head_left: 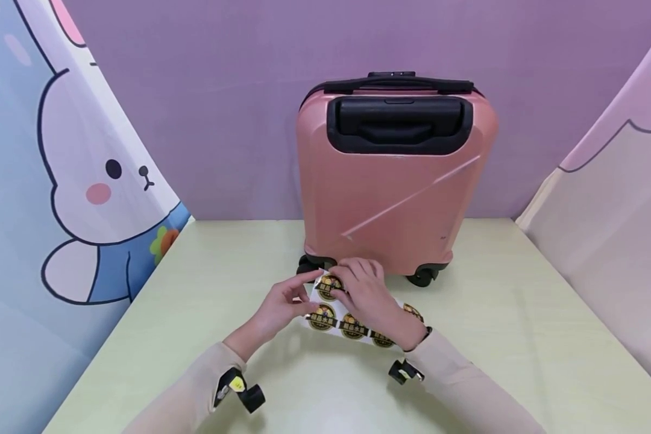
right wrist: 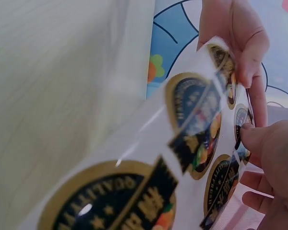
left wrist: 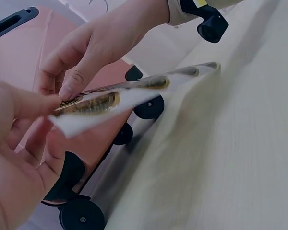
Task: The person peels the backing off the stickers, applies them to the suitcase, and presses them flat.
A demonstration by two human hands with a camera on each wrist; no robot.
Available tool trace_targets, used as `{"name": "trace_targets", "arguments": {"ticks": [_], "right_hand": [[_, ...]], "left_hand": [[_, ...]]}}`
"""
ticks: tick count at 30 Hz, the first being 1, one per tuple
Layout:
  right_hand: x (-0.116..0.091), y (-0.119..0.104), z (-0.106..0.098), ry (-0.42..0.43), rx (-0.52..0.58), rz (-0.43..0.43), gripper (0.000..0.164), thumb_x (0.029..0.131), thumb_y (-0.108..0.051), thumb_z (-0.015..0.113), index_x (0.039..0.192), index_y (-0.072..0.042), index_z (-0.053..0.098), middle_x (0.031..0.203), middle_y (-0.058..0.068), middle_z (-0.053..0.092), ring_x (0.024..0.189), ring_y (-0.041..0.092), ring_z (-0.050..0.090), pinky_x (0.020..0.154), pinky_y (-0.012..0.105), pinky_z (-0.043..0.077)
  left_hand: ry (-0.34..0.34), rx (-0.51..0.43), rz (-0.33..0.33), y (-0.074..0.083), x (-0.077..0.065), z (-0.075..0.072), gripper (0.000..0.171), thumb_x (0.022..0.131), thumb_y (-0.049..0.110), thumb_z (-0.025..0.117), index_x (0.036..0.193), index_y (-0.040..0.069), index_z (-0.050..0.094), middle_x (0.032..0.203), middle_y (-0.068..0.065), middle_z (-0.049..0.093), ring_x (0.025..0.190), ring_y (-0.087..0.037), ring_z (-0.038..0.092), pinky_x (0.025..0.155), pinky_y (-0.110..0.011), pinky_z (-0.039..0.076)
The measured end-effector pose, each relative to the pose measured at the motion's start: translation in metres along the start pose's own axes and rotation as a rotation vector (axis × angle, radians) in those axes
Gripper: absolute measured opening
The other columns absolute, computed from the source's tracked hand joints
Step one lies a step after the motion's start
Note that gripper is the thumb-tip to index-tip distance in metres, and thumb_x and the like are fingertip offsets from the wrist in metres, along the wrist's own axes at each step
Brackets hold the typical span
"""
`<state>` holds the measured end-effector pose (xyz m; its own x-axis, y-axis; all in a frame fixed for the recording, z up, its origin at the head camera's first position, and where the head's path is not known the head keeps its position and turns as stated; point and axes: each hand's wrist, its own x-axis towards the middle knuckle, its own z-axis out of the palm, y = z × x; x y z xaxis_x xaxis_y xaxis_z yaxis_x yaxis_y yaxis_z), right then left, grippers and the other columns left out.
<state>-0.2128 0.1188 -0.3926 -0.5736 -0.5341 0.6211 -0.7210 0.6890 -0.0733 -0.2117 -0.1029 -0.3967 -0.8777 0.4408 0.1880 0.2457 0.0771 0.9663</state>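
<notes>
Sticker sheet (head_left: 339,314), held tilted in both hands above the table (head_left: 317,401), before the suitcase (head_left: 390,205). Nearest, two beige sleeves (head_left: 192,386) enter from the bottom edge, each wrist bearing a small black camera (head_left: 240,387). The left hand (head_left: 279,306) grasps the sheet's left end, thumb on the printed face, index finger stretched toward the upper corner; the right hand (head_left: 367,296) arches over the upper edge and pinches it. The right hand covers part of the upper row; the left wrist view shows the sheet nearly edge-on, partly blurred. Backing white and glossy; stickers (head_left: 321,317) round, black and gold. Beyond: pale, faintly grained tabletop; pink hard shell with black handle (head_left: 398,123) and round wheels (head_left: 422,277), one partly hidden by the hands; purple backdrop (head_left: 222,108).
</notes>
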Motion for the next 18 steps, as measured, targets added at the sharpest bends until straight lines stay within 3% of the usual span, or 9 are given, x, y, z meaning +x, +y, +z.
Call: {"name": "trace_targets", "arguments": {"ticks": [4, 8, 15, 18], "right_hand": [[0.0001, -0.0013, 0.001, -0.012, 0.016, 0.014, 0.039, 0.087, -0.018, 0.077, 0.121, -0.006, 0.062, 0.121, 0.011, 0.057, 0.114, 0.03, 0.05, 0.096, 0.055, 0.035], [-0.0004, -0.002, 0.003, -0.035, 0.016, 0.031, 0.038, 0.087, -0.018, 0.078, 0.12, -0.008, 0.062, 0.118, 0.008, 0.058, 0.11, 0.028, 0.05, 0.094, 0.054, 0.037], [-0.001, -0.0014, 0.0062, -0.022, 0.009, 0.023, 0.037, 0.085, -0.017, 0.08, 0.117, -0.009, 0.063, 0.114, 0.005, 0.059, 0.104, 0.026, 0.051, 0.09, 0.05, 0.038], [-0.0002, -0.0011, 0.0065, -0.005, 0.021, 0.022, 0.038, 0.083, -0.016, 0.081, 0.116, -0.009, 0.063, 0.112, 0.005, 0.06, 0.103, 0.025, 0.052, 0.089, 0.05, 0.039]], "left_hand": [[-0.028, -0.009, -0.017, -0.0003, -0.0011, -0.0004, 0.061, 0.087, -0.007, 0.069, 0.144, 0.0, 0.049, 0.144, -0.019, 0.049, 0.097, -0.022, 0.059, 0.076, -0.024, 0.055], [-0.055, -0.028, -0.024, -0.0023, -0.0021, -0.0005, 0.06, 0.087, -0.009, 0.068, 0.143, -0.002, 0.049, 0.149, -0.02, 0.044, 0.11, -0.037, 0.059, 0.084, -0.03, 0.057], [-0.056, -0.003, 0.001, -0.0077, -0.0024, -0.0013, 0.06, 0.085, -0.014, 0.066, 0.141, -0.003, 0.051, 0.148, -0.021, 0.045, 0.095, -0.014, 0.064, 0.081, -0.028, 0.057], [-0.051, 0.001, 0.005, -0.0096, -0.0014, -0.0018, 0.06, 0.084, -0.014, 0.066, 0.141, -0.003, 0.051, 0.147, -0.021, 0.045, 0.092, -0.011, 0.064, 0.08, -0.027, 0.057]]}}
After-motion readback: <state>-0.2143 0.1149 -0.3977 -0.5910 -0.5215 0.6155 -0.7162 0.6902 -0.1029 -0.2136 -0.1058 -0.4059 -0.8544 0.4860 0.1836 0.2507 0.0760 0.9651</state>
